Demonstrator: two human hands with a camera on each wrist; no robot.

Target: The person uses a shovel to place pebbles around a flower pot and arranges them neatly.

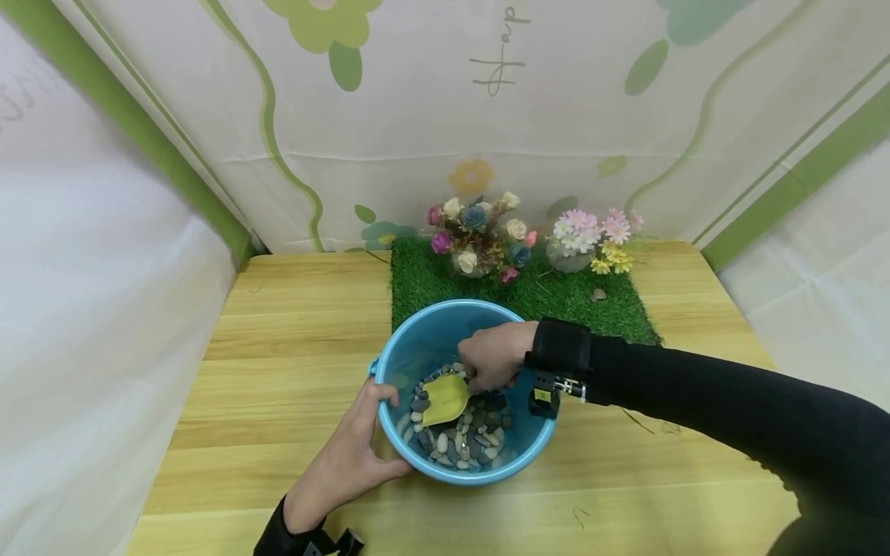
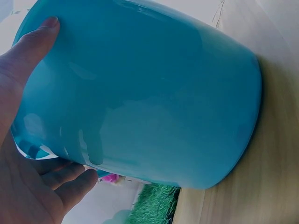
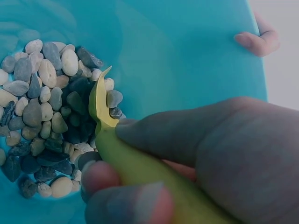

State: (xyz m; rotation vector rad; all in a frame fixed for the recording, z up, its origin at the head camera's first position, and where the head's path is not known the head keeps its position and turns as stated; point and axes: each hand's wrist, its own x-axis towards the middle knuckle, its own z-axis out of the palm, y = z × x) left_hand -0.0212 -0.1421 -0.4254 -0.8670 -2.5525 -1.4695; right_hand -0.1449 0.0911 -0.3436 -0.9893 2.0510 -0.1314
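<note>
A blue bucket (image 1: 467,479) stands upright on the wooden table, with grey, white and dark pebbles (image 1: 462,444) over its bottom. My left hand (image 1: 351,455) grips the bucket's rim at its left side; in the left wrist view the thumb lies on the outer wall. Reaching down inside the bucket, my right hand (image 1: 495,355) holds a yellow toy shovel (image 1: 445,400) by its handle. The shovel's blade is among the pebbles near the bucket wall. In the right wrist view, the fingers and thumb wrap round the shovel's handle (image 3: 140,172).
Behind the bucket lies a green artificial grass mat (image 1: 598,313) on the wooden table (image 1: 278,386). On it stand a vase of mixed roses (image 1: 480,232) and a vase of pink, white and yellow flowers (image 1: 591,239). A patterned curtain (image 1: 445,116) hangs at the back.
</note>
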